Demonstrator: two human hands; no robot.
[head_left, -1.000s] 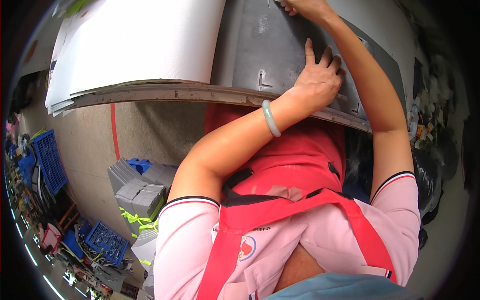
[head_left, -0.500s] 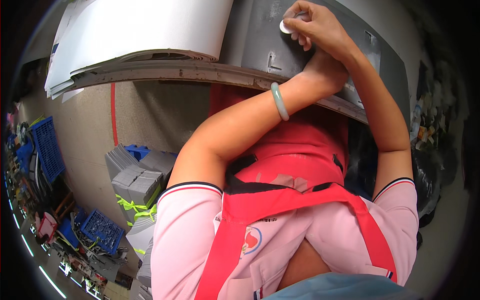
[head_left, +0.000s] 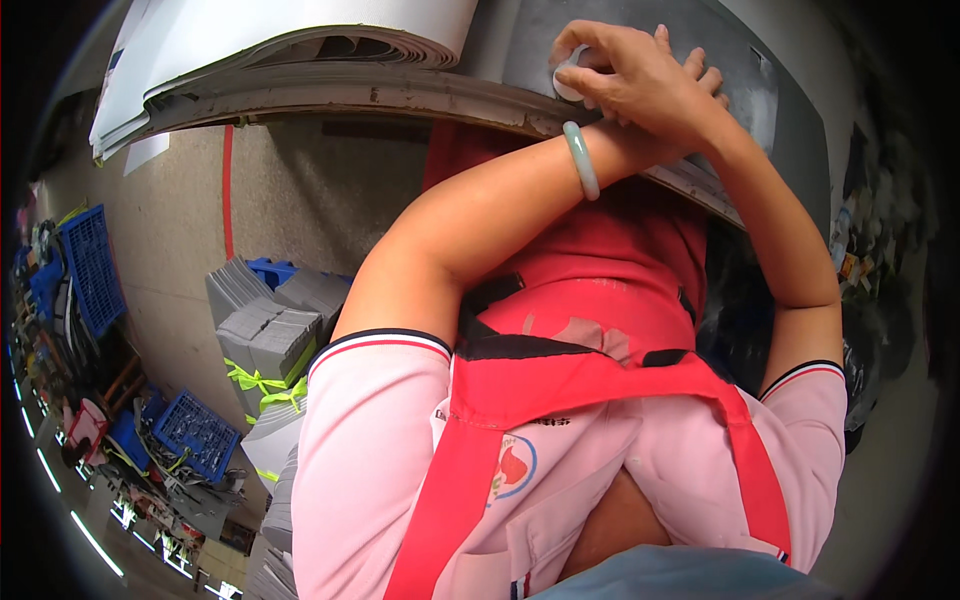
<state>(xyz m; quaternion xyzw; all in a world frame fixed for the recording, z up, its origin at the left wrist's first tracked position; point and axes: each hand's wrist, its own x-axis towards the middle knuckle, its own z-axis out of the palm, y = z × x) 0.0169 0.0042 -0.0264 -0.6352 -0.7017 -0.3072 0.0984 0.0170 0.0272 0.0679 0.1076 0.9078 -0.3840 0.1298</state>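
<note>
Watching remotely, I see the right hand (head_left: 648, 85) pinching a round white disc (head_left: 566, 88), without a long axis, at its nine o'clock over the grey panel (head_left: 530, 45), the left hand (head_left: 712, 81) beneath it, visible fingers spread toward one o'clock.

Pink shirt (head_left: 370, 450): round logo (head_left: 515, 468) w/ red motif (head_left: 513, 462); dark lettering (head_left: 553, 421) abv, too sm. to read.

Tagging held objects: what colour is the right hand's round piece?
The round piece is white, clearest in the head view.
</note>
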